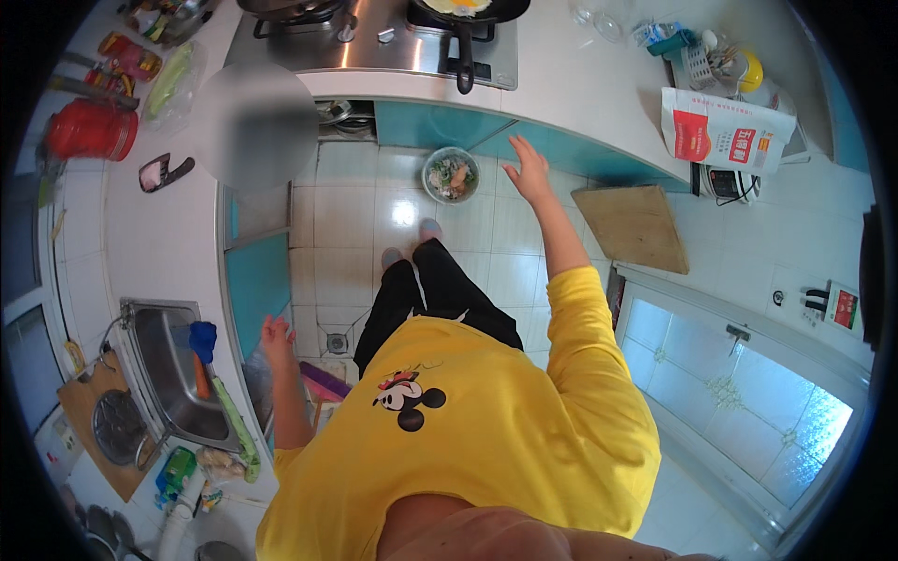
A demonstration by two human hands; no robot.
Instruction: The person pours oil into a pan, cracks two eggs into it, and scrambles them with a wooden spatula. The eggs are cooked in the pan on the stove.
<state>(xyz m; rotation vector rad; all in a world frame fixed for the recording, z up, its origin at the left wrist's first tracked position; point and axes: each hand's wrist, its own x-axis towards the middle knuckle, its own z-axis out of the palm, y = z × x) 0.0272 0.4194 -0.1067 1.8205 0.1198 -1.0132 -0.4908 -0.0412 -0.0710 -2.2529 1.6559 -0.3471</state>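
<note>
My right hand (529, 170) reaches forward with its fingers apart and holds nothing. It is in the air near the teal cabinet fronts (442, 119), to the right of a bowl of food scraps (450, 175) on the tiled floor. My left hand (278, 340) hangs beside the teal cabinet door (258, 301) under the sink counter, empty, its fingers loosely bent and apart. On the gas stove (393, 52) ahead, a black frying pan (466, 59) holds what looks like a fried egg (459, 5), with its handle pointing towards me.
A wok (291, 8) sits on the left burner. On the left are a steel sink (172, 365), a red container (91, 130) and a bagged green vegetable (168, 80). A flour bag (729, 130) rests on the right counter. A wooden board (635, 228) leans against the right wall.
</note>
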